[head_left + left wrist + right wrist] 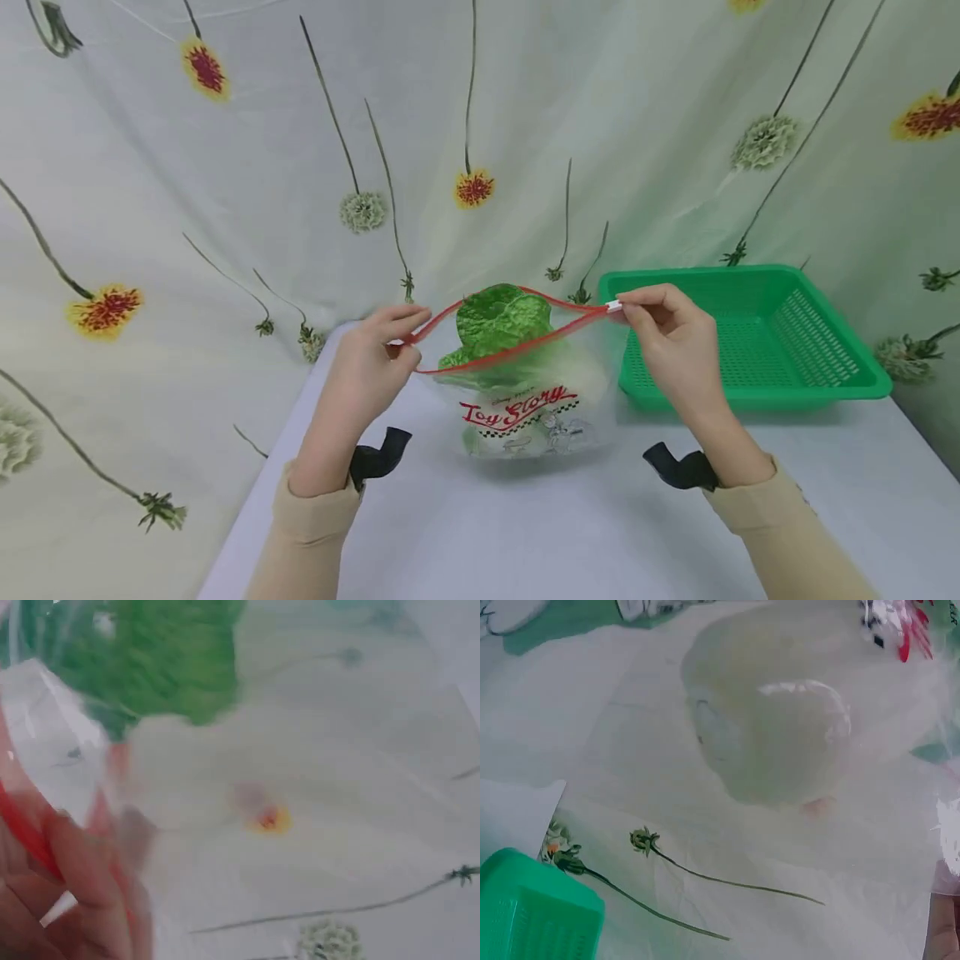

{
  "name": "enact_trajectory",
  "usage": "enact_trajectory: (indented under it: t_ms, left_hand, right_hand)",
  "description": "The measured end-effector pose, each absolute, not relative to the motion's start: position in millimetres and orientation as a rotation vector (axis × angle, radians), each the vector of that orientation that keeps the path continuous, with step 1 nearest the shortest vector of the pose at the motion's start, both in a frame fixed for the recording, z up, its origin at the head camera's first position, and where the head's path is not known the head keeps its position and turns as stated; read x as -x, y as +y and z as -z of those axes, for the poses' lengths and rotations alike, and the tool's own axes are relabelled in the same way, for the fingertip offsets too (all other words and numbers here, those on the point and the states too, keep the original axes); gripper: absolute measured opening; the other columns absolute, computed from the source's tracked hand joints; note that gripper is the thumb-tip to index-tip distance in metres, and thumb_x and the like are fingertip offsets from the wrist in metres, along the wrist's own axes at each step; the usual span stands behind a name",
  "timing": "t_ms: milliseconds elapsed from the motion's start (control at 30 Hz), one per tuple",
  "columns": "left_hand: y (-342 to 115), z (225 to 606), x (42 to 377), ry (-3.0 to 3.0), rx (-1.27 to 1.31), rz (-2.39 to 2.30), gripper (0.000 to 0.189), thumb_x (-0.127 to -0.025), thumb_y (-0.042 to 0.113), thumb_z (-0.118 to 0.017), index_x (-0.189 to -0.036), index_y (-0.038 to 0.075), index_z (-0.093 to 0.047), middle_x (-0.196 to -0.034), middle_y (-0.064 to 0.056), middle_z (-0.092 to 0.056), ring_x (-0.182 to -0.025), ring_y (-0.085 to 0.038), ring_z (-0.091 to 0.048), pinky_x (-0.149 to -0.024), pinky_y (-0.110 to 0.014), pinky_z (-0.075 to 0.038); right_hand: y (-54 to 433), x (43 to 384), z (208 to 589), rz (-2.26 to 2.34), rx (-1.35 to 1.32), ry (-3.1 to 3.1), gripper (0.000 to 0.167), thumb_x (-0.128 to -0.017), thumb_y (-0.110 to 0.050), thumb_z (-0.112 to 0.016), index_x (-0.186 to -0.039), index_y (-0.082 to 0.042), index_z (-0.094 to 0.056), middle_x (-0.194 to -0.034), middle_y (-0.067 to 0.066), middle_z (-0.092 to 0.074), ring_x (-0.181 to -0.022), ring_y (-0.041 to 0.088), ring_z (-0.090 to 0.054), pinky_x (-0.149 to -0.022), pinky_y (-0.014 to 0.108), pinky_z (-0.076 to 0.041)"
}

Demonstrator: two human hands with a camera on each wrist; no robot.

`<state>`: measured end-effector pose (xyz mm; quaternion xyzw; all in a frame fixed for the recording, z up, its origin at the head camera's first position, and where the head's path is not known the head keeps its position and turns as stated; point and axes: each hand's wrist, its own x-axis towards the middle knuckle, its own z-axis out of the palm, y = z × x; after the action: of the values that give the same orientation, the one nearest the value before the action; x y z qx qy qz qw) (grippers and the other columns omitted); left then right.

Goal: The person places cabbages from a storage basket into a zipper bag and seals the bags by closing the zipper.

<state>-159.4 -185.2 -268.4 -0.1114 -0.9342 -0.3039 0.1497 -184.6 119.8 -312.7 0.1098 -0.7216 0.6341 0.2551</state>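
A clear zip bag (pixel 525 433) with red lettering and a red zip edge stands on the table, its mouth parted. Inside it is a leafy green vegetable (pixel 501 321), crinkled leaves rising into the opening; the left wrist view shows these leaves (pixel 172 667) through the plastic. Lower down, in the right wrist view, a pale rounded part (pixel 780 742) shows through the bag. My left hand (pixel 369 358) pinches the left end of the red edge between thumb and fingers. At the opposite end, my right hand (pixel 678 346) pinches the white zip slider (pixel 614 306).
A green plastic basket (pixel 750 393) with perforated walls stands behind and beside my right hand. The white table (pixel 540 533) runs back to a flower-patterned cloth (pixel 645 108) hanging behind. A black curved piece (pixel 381 454) sits at each wrist.
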Motion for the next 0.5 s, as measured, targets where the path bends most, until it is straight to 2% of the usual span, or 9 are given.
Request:
enact_trajectory:
  t_ms: [33,67,133,200,267,333,500]
  left_hand:
    - [-186,266,159,-2.673,0.284,0.845,0.047,-0.085,-0.006,-0.049,-0.126,0.007,-0.068,-0.127,-0.010,-0.066,-0.068,-0.024,-0.060,-0.053,-0.025,-0.037]
    - [-186,263,158,-2.678,0.264,0.827,0.045,-0.085,-0.005,-0.049,-0.123,0.008,-0.070,-0.122,-0.010,-0.068,-0.068,-0.024,-0.061,-0.055,-0.025,-0.039]
    - [-188,261,160,-2.734,0.254,0.849,0.037,-0.088,-0.001,-0.051,-0.117,0.009,-0.072,-0.113,-0.011,-0.072,-0.071,-0.025,-0.064,-0.058,-0.027,-0.043]
    - [-191,265,165,-2.811,0.245,0.913,0.027,-0.092,0.004,-0.056,-0.112,0.009,-0.073,-0.104,-0.012,-0.074,-0.081,-0.025,-0.068,-0.067,-0.031,-0.049]
    - [-194,274,172,-2.857,0.273,1.013,0.021,-0.094,0.008,-0.061,-0.112,0.009,-0.072,-0.104,-0.011,-0.074,-0.095,-0.025,-0.070,-0.079,-0.036,-0.053]
    - [-196,287,178,-2.848,0.306,1.130,0.022,-0.095,0.011,-0.062,-0.116,0.011,-0.069,-0.108,-0.010,-0.072,-0.101,-0.025,-0.068,-0.087,-0.040,-0.054]
    - [-202,323,183,-2.695,0.493,1.215,0.029,-0.095,0.004,-0.061,-0.123,0.013,-0.064,-0.121,-0.007,-0.067,-0.117,-0.026,-0.061,-0.099,-0.044,-0.051]
  right_hand:
    - [120,185,311,-1.707,-0.299,-1.970,0.012,-0.095,0.000,-0.060,-0.104,0.003,-0.068,-0.095,-0.013,-0.067,-0.083,0.000,-0.067,-0.078,0.016,-0.055]
    - [121,185,310,-1.690,-0.306,-1.995,0.014,-0.096,-0.002,-0.060,-0.106,0.003,-0.067,-0.096,-0.014,-0.066,-0.084,0.000,-0.067,-0.079,0.016,-0.055]
    - [122,186,310,-1.666,-0.299,-2.038,0.016,-0.097,-0.005,-0.059,-0.108,0.005,-0.065,-0.095,-0.018,-0.064,-0.083,-0.002,-0.066,-0.078,0.014,-0.054]
    - [123,186,310,-1.665,-0.277,-2.053,0.016,-0.097,-0.005,-0.058,-0.109,0.005,-0.065,-0.093,-0.020,-0.062,-0.082,-0.004,-0.065,-0.077,0.014,-0.053]
    - [124,186,311,-1.664,-0.252,-2.059,0.016,-0.097,-0.005,-0.058,-0.108,0.005,-0.065,-0.091,-0.020,-0.062,-0.080,-0.005,-0.064,-0.075,0.013,-0.053]
    - [124,188,312,-1.681,-0.246,-2.046,0.016,-0.097,-0.004,-0.058,-0.108,0.005,-0.065,-0.090,-0.020,-0.061,-0.080,-0.005,-0.064,-0.076,0.013,-0.054]
    - [126,191,315,-1.757,-0.218,-2.017,0.018,-0.098,-0.006,-0.056,-0.109,0.007,-0.063,-0.090,-0.019,-0.061,-0.081,-0.003,-0.064,-0.079,0.015,-0.055]
